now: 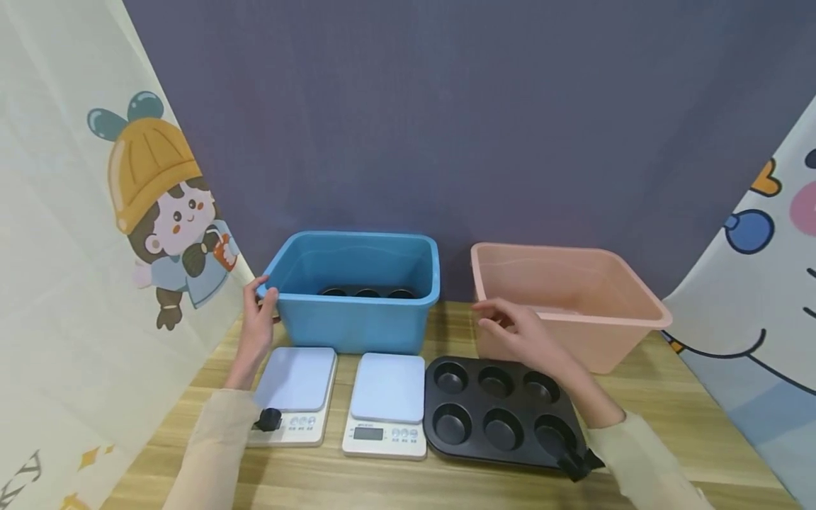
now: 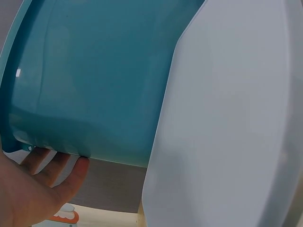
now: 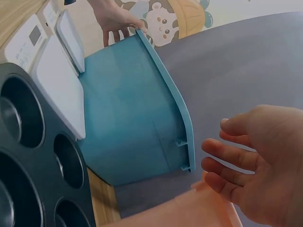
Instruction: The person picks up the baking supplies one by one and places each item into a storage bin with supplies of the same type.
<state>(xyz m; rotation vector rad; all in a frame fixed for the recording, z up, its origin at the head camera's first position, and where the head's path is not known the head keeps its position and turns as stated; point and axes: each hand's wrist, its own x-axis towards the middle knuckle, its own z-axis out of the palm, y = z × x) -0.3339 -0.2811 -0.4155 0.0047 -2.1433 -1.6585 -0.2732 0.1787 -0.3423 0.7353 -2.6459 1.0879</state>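
At the left front corner of a blue bin (image 1: 357, 322), my left hand (image 1: 258, 322) holds the rim, thumb on top and the other fingers down along the side wall (image 2: 85, 94). Inside that bin lies a dark pan with round cups (image 1: 366, 292), mostly hidden by the front wall. My right hand (image 1: 519, 333) hovers by the left front corner of a pink bin (image 1: 605, 343). Its fingers (image 3: 227, 153) are loosely bent with nothing between them; whether a fingertip touches the pink rim I cannot tell.
Two white kitchen scales, the left one (image 1: 296, 379) and the middle one (image 1: 389, 389), sit before the blue bin. A black muffin tin (image 1: 472, 397) lies beside them, under my right forearm. Behind the bins hangs a dark curtain (image 1: 446, 142); the table (image 1: 357, 489) is wooden.
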